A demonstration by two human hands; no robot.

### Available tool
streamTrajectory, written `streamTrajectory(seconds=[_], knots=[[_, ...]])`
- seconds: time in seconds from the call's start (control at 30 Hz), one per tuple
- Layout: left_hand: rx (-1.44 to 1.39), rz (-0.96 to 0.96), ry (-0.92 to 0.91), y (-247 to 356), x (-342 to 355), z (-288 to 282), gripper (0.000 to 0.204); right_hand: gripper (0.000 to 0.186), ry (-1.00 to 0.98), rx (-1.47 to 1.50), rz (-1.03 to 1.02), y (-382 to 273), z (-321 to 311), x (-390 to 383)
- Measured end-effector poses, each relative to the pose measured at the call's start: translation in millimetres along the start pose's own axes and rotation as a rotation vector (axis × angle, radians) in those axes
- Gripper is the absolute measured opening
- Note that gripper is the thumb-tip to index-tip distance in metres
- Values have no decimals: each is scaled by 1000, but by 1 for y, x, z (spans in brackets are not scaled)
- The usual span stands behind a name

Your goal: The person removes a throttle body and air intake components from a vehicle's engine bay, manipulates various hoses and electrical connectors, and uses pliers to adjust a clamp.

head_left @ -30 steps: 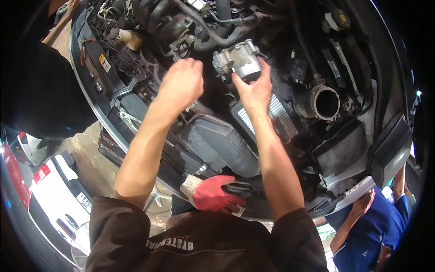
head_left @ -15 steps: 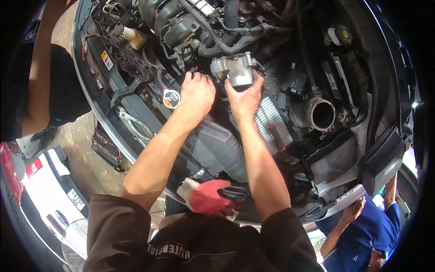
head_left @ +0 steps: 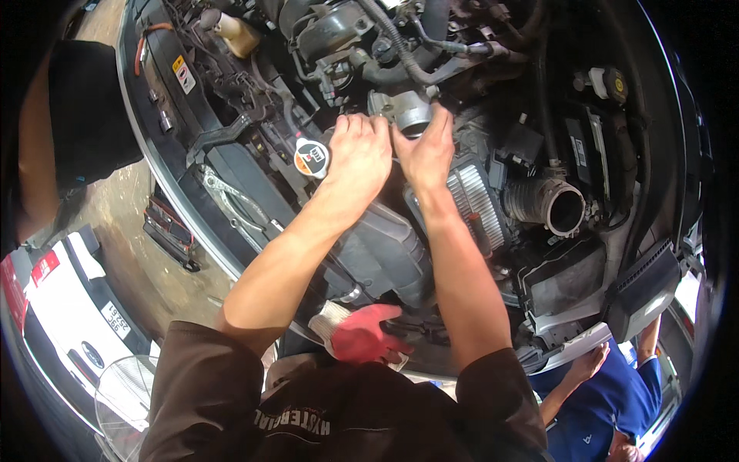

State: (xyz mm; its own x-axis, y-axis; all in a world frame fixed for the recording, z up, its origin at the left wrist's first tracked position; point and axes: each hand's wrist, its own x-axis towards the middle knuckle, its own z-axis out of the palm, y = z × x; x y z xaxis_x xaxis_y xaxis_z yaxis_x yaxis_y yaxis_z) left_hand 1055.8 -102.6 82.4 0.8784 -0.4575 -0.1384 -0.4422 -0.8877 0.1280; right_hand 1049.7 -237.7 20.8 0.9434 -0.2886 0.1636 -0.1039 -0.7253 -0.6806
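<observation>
In the bay of an open car engine, my right hand [head_left: 428, 150] is closed round a silver metal throttle body [head_left: 411, 104]. Its round bore faces toward me, with my thumb on one side and fingers on the other. Left of it, my left hand [head_left: 360, 148] has its fingers curled down over the engine parts; its fingertips and whatever they grip are hidden. Beside that hand is a round radiator cap [head_left: 312, 158] with a white and orange label. A pleated air filter [head_left: 473, 199] lies below my right hand, next to my forearm.
An open ribbed intake hose [head_left: 548, 206] points up at the right. Silver hand tools [head_left: 231, 202] lie along the front frame. A red glove [head_left: 368, 336] rests near my body. A person in blue [head_left: 608, 389] stands at lower right, another in black [head_left: 92, 115] at left.
The throttle body has gone farther in among the engine parts and tilted, with my right hand following it. My left hand has come closer to it. The whole view has shifted slightly.
</observation>
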Motion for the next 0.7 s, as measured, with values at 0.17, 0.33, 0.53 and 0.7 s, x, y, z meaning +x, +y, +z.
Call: streamTrajectory(seconds=[0.17,0.33,0.53,0.7], knots=[[38,51,229,-6,-3,13,19,63,-130,-93,14,-9,-5,13],[48,58,235,-12,-6,19,19,80,-209,-216,20,-20,-2,24],[101,85,197,-7,-4,17,25,82,-139,-135,103,-18,4,25],[94,50,66,-5,1,3,31,74,-46,-27,36,-11,11,18]])
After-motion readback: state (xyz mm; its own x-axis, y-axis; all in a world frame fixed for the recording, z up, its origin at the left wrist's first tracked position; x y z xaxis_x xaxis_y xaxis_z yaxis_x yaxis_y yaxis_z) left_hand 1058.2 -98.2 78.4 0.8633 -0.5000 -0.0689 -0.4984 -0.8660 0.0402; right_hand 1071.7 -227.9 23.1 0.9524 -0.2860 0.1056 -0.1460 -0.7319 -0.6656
